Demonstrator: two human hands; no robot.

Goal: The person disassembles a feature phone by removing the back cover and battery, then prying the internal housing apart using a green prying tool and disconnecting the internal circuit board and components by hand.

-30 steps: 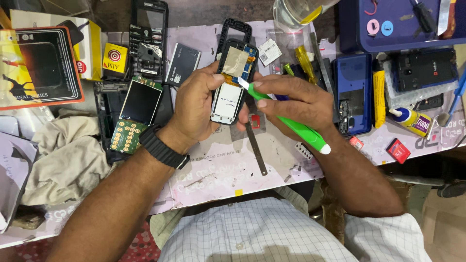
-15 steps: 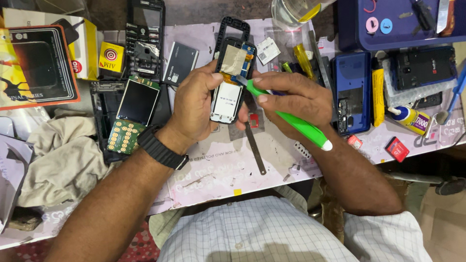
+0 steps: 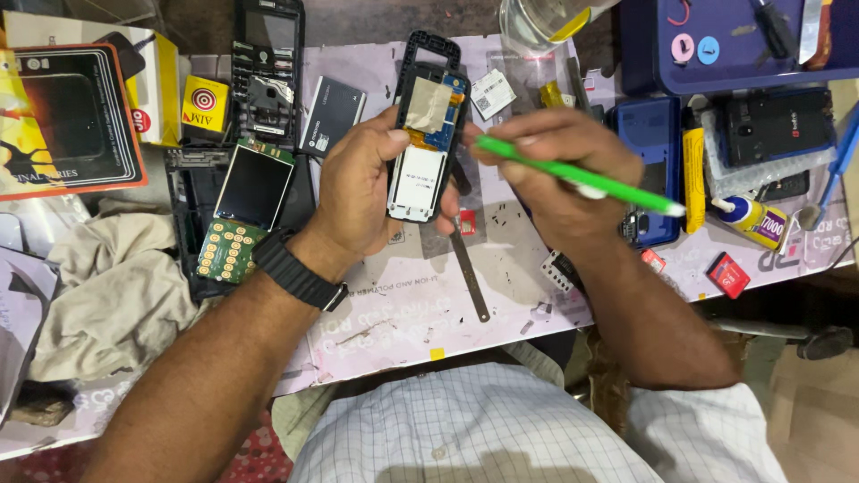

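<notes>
phone repair workshop | opened handsets (image 3: 265, 67) | bare circuit board (image 3: 242, 215) | glue tube (image 3: 750, 217) | cluttered bench (image 3: 403, 304)

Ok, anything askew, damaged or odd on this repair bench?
Nothing spilled. The opened phone in the left hand has its board bare, and the right hand holds a green tool at it. A second board with keypad lies stripped at left. Small parts lie scattered on the mat.

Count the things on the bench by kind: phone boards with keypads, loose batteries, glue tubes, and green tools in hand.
Keypad board: 1
Battery: 1
Glue tube: 1
Green tool, in the right hand: 1
Total: 4
</notes>
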